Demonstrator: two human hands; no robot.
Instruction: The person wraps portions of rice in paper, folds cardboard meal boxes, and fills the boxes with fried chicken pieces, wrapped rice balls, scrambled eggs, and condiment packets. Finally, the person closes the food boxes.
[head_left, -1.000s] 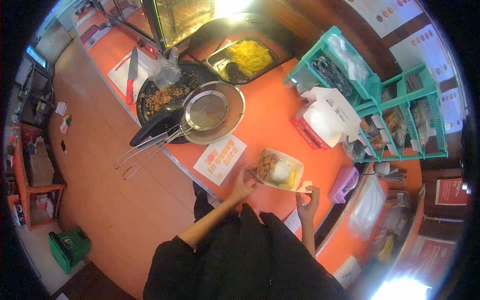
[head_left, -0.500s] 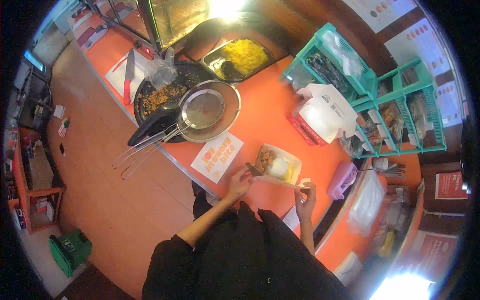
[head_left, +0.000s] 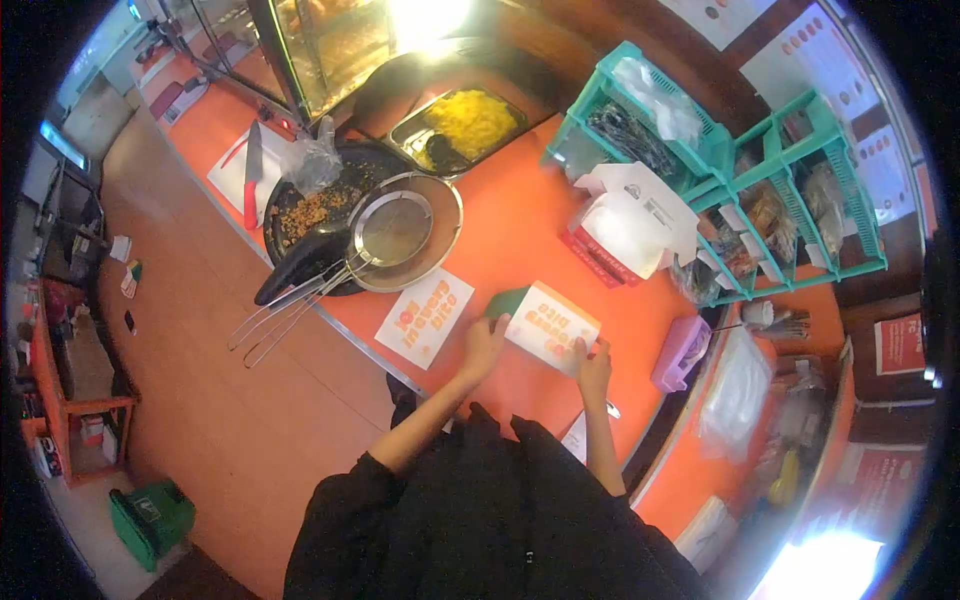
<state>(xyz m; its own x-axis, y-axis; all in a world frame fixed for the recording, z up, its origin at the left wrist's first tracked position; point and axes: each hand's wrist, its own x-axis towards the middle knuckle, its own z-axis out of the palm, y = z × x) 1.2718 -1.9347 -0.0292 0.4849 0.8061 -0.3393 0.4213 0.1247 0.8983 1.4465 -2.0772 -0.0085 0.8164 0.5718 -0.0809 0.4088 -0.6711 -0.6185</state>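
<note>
A small paper food box (head_left: 550, 328) sits on the orange counter in front of me. Its white lid, printed with orange lettering, is folded down over the food, which is now hidden; a green flap shows at its left end. My left hand (head_left: 484, 348) grips the box's near left corner. At the near right corner, the fingers of my right hand (head_left: 592, 370) hold the lid edge and side. A flat white card (head_left: 425, 318) with similar orange lettering lies just left of the box. Under my right wrist is a white slip (head_left: 575, 438), partly covered.
Left lie a black pan (head_left: 300, 200) of brown crumbs, sieves (head_left: 405, 232) and a red-handled knife (head_left: 252, 172). Behind stands a metal tray (head_left: 460, 125) of yellow food. To the right are an opened white-and-red box (head_left: 635, 225), green baskets (head_left: 735, 170) and a purple holder (head_left: 682, 352).
The box's lid has come down over the brown food, white mound and yellow food that showed before. Both hands have moved slightly forward with it. My view has shifted a little.
</note>
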